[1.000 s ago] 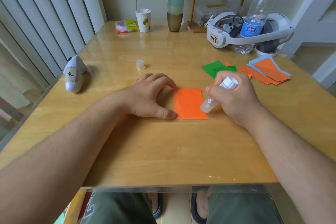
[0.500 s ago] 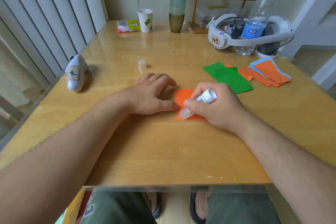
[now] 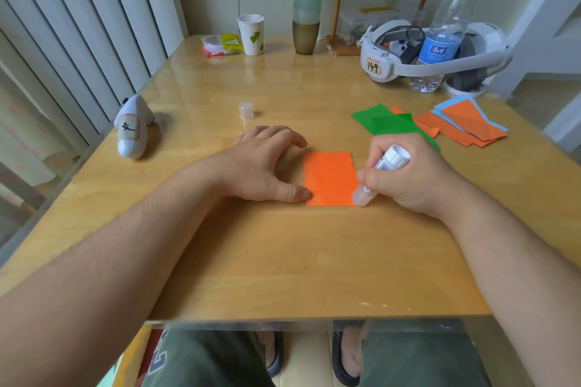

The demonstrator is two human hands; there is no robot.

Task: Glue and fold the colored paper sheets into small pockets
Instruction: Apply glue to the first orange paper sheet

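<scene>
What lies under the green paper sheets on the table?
An orange sheet pokes out from beneath the green sheets; how far it extends underneath is hidden. The right hand covers their near corner.

You have one view only, a wide-angle camera on your head, looking forward and down across the wooden table (image 3: 283, 261) toward the far wall. It sits close above the near edge, so your forearms fill the lower corners and your knees and sandalled feet show beneath the table's edge.
</scene>
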